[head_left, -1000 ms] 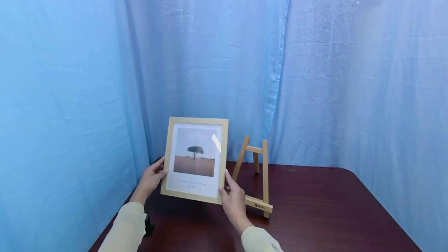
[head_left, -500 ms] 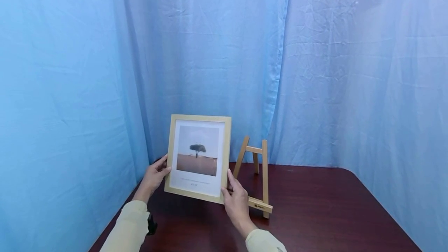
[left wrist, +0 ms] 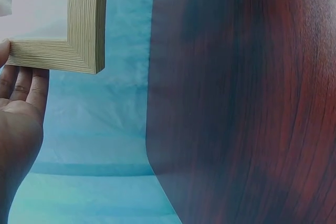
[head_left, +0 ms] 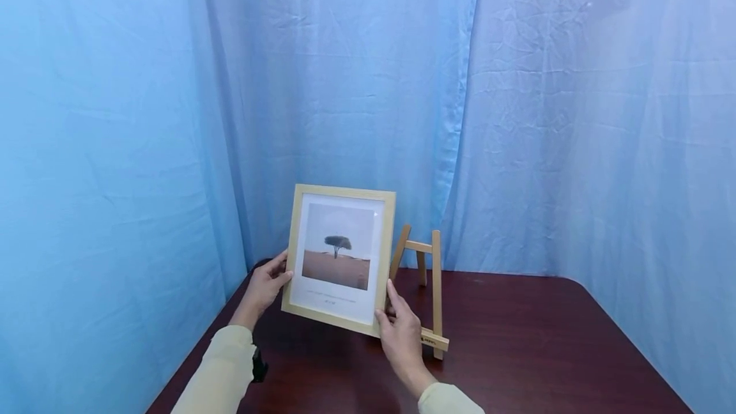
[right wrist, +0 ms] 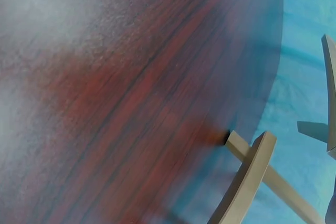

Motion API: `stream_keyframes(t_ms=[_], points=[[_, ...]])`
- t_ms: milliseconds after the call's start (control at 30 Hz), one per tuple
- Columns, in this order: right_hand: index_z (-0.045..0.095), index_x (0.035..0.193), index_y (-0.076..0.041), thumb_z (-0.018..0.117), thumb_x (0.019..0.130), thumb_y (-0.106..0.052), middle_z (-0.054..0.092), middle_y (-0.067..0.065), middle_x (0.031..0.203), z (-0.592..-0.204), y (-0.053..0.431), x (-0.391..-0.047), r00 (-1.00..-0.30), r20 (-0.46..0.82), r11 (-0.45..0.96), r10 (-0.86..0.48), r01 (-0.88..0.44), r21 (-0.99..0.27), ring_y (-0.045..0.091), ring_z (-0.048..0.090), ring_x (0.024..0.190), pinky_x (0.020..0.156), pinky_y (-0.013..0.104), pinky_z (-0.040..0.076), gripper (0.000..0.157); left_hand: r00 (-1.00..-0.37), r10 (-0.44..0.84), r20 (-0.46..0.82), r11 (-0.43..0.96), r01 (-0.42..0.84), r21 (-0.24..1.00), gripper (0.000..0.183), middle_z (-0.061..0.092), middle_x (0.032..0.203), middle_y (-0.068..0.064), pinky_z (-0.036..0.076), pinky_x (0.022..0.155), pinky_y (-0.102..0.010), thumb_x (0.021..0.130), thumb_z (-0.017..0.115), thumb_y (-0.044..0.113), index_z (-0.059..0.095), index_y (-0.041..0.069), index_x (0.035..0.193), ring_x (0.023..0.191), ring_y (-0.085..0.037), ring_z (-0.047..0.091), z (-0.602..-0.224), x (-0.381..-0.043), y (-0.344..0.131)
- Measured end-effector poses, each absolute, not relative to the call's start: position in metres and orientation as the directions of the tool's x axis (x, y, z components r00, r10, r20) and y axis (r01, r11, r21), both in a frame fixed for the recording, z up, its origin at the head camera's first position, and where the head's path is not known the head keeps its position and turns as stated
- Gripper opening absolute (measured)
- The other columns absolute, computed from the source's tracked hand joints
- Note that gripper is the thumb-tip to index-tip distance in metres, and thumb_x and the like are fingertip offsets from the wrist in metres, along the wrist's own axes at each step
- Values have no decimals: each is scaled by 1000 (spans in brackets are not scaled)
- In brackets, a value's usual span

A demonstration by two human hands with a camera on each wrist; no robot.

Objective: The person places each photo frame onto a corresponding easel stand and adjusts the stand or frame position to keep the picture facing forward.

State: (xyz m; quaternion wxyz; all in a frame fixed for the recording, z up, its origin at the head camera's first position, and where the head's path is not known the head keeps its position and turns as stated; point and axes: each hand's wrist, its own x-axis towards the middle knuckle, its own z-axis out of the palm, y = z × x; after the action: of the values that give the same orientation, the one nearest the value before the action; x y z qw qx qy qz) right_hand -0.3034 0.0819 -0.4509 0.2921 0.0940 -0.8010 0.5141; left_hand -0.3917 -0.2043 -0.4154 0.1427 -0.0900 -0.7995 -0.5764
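Note:
A picture frame (head_left: 343, 245) with a pale wood border shows a lone tree on brown ground. Both hands hold it above the table, leaning slightly back. My left hand (head_left: 264, 289) grips its left edge, thumb at the front; in the left wrist view that hand's fingers (left wrist: 38, 90) lie behind the border (left wrist: 81, 53). The lower right edge is pinched by my right hand (head_left: 400, 334), thumb in front. Just right of the frame stands a small wooden easel (head_left: 437, 286), its left leg and ledge partly hidden. The right wrist view catches the easel (right wrist: 247, 182) at lower right.
The dark red-brown table (head_left: 529, 337) has a rounded far right corner. Blue curtains (head_left: 368, 82) hang around its back and sides. A black band (head_left: 260, 366) sits on the left wrist below the pale sleeve (head_left: 215, 363).
Both hands have carried the picture frame to the right and slightly up, toward the easel. It now overlaps more of the easel's left side. The easel has stayed put.

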Motion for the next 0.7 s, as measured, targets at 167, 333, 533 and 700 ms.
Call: stream_keyframes(t_ms=[167,333,533,700], points=[[47,149,-13,72,89,-1,67,4,114,-451,89,-303,-802,576,465,156,-455,-760,15,63,89,75,26,56,66,-938,5,348,298,333,895,54,58,129,-27,48,92,-30,98,57,-3,41,2,149,114,-33,54,-415,-392,-200],[47,148,-11,72,88,1,66,8,121,-451,96,-301,-803,575,452,156,-460,-764,17,65,91,74,26,56,66,-938,22,346,299,337,893,55,54,135,-27,47,97,-36,98,57,-2,40,2,150,119,-33,53,-413,-392,-194],[47,148,-10,72,88,2,66,9,120,-449,103,-299,-811,560,447,170,-443,-777,17,64,90,73,24,56,67,-928,24,371,305,360,882,54,60,124,-26,49,88,-29,96,59,-3,43,1,148,107,-29,57,-413,-395,-187],[47,148,-12,72,88,1,66,9,116,-448,110,-298,-816,547,447,187,-425,-787,17,63,89,72,25,56,66,-925,16,380,299,367,881,53,64,115,-24,49,80,-24,95,61,-4,47,0,146,96,-24,56,-411,-393,-180]])
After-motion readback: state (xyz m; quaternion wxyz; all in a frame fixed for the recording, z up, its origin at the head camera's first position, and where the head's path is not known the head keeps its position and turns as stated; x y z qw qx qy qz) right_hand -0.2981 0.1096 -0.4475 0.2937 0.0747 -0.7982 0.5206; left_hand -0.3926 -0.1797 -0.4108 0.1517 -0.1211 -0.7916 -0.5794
